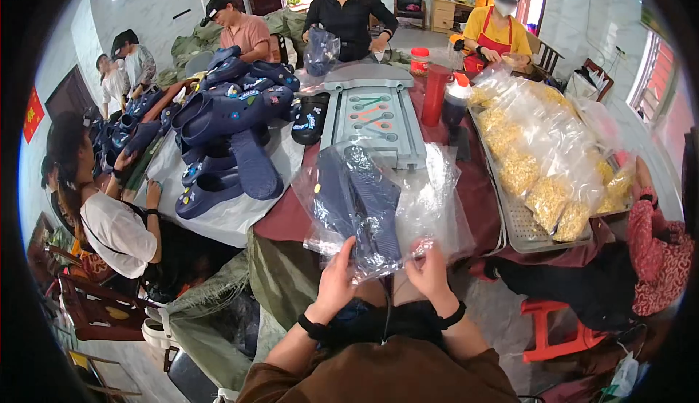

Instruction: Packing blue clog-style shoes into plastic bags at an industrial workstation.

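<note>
A clear plastic bag (389, 237) with a pair of navy clogs (357, 203) inside lies at the near edge of the table before me. My left hand (336, 281) is closed on its lower left edge, thumb on top. My right hand (428, 272) pinches clear plastic near the lower right corner. Under and right of the packed clogs lies more loose clear plastic film (443, 210); where one sheet ends and another begins is hard to tell. Just beyond stands a grey plastic folding stool (336, 123) or board with a patterned panel.
Loose navy clogs (240, 115) are heaped at left, with one dark clog (310, 119) beside the stool. A red cylinder (435, 96) and a dark bottle (456, 101) stand right of it. A metal tray (513, 221) holds bags of yellow pieces (550, 199). Several people work around the table.
</note>
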### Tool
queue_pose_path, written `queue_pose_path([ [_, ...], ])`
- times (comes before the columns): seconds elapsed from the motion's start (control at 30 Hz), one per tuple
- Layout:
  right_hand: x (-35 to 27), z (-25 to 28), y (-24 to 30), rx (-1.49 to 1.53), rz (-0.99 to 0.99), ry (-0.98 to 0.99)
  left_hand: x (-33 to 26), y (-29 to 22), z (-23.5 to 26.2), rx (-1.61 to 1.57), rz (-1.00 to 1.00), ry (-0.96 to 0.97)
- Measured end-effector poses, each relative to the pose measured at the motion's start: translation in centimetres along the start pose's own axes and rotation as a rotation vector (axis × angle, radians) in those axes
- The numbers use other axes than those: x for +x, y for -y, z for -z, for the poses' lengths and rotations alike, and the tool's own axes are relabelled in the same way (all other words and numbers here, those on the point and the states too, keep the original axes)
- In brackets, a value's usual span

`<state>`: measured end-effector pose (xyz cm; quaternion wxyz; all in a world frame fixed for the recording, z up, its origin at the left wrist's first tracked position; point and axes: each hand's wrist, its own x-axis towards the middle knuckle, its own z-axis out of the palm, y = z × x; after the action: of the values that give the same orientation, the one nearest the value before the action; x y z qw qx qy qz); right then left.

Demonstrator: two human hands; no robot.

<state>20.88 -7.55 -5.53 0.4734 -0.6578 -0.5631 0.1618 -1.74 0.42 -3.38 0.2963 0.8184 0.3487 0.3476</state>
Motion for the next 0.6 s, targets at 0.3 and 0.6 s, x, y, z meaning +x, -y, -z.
queue_pose_path([
  [0.3,4.8,3.8,5.8,-0.539,0.378,-0.684,-0.5,0.4,0.3,-0.003,0.030,-0.046],
  [0.6,3.7,0.6,1.8,0.168,0.215,-0.173,-0.2,-2.9,0.0,0.203,-0.004,-0.007],
])
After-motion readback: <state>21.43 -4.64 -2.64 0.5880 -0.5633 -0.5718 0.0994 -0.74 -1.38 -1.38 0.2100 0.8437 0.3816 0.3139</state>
